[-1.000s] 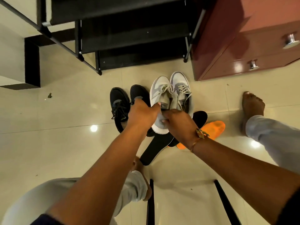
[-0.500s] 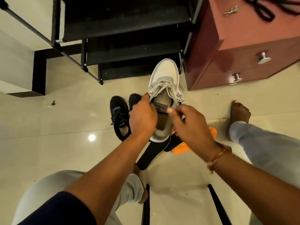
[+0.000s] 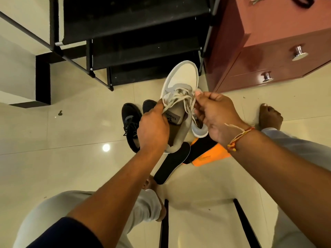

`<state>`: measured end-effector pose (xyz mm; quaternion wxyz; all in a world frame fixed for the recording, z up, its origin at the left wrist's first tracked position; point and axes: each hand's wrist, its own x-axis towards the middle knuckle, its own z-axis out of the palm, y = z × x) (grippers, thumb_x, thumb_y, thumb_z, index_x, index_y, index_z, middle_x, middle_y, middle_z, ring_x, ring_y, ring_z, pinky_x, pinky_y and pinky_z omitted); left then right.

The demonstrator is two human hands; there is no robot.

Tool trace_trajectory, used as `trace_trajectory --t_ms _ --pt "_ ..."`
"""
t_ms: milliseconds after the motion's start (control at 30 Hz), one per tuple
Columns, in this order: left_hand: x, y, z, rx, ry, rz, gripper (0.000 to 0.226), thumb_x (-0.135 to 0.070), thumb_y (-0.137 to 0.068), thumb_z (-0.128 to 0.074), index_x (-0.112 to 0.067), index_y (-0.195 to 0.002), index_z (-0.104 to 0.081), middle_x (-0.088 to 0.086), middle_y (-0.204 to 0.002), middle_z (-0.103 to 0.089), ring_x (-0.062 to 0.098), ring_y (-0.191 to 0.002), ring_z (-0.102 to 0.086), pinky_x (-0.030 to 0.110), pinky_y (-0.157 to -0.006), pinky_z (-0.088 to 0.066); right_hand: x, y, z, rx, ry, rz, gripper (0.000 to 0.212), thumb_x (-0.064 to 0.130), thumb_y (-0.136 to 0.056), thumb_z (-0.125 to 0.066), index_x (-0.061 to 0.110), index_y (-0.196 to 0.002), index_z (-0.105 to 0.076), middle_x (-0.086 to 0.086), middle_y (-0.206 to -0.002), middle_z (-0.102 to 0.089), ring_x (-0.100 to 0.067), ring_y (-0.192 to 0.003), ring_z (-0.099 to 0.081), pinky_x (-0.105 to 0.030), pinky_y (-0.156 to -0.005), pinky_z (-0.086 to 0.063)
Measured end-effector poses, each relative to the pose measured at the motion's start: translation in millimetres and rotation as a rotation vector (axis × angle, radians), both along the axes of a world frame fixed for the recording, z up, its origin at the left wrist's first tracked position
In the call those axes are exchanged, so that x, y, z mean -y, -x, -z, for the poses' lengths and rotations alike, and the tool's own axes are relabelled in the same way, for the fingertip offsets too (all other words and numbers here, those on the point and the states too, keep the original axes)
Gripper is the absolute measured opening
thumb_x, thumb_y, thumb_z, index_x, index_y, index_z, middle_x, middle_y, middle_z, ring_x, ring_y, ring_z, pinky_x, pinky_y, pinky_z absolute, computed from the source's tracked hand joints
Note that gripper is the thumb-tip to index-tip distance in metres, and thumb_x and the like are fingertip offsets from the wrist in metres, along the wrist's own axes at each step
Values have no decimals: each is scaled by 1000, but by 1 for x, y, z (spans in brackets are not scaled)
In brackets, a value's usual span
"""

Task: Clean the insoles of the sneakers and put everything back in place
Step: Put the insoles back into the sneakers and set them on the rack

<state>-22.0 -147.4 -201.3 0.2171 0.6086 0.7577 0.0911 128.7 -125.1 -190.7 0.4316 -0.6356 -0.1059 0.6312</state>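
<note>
Head cam, biggest stuff first. The black shoe rack filled the top of the shot w/ the red cabinet right beside it, both on the pale tile floor.

The white sneaker was up off the floor btwn your hands, toe pointing at the rack. Its partner sat on the tiles, mostly hidden behind your right hand. The black sneakers stood just left of all that. Under the lifted shoe lay a black insole, a 2nd black one and an orange insole, overlapping.

Your left hand was wrapped round the sneaker's side & collar, thumb up by the eyelets. Your right hand was pinching the laces.

IMO this was the lace-loosening bit, prob so an insole slides in flat. Couldn't tell if one was already inside tbh. To do it well:
- take slack row by row, don't yank one end
- fold the tongue fwd so the mouth opens wide
- let the left hand brace, right hand do the pulling
</note>
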Motion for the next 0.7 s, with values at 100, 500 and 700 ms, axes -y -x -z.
trace_trajectory --t_ms 100,500,700 --pt "5 2 1 -70 54 30 42 -15 -106 -41 -28 -145 -48 1 -90 -57 22 -85 -59 36 -73 -51 -13 -14 -13 -72 -76 101 14 19 -94 -67 6 -97 -69 -3 -79 -71 -8 -68 -65 -20 -67 -57" --pt "-3 -3 -2 87 68 -93 25 -21 -106 -42 -22 -123 -60 4 -90 -66 26 -81 -65 41 -71 -58 -5 -9 -11 39 -161 -281 24 36 -92 -69 19 -109 -64 6 -99 -71 -5 -96 -67 -21 -87 -56" --pt "-7 -4 -7 265 9 -114 28 -23 -104 -49 -25 -131 -57 -1 -98 -67 19 -86 -64 37 -79 -57 16 7 9 544 -189 -660 37 20 -90 -68 20 -125 -59 1 -112 -68 -20 -105 -64 -32 -88 -52"
